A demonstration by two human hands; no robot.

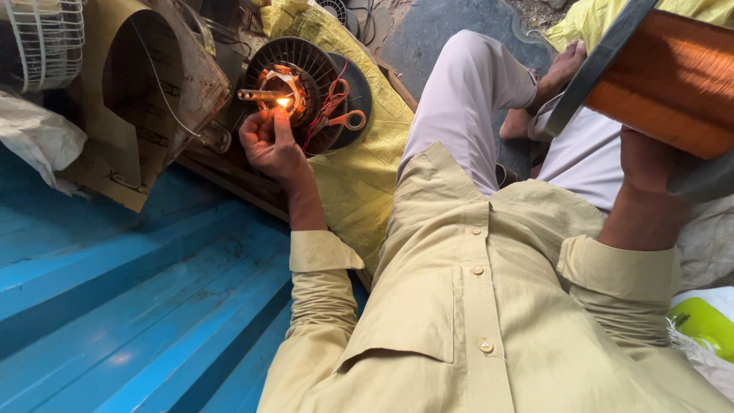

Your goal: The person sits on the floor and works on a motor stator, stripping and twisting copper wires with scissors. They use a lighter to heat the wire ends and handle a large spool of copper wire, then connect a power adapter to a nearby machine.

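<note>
Left hand [269, 141]: fingers pinched around a small flame, touching the copper-wound black round fan motor [294, 84] on the yellow sack [359, 168].
Right hand [650, 164]: hidden behind the large copper wire spool [665, 76]; grasp unclear.
Nearby: orange-handled scissors [344, 118] on the motor.

The fan motor [294, 84] lies on the sack [359, 153]. Scissors [340, 118] rest on the motor's right side. The left hand [269, 141] is just below the motor, the wire spool [665, 76] far to its right.

Open blue floor [138, 306] leftward; cardboard [130, 99], perhaps scissors [340, 118], crowding the motor [294, 84].
</note>
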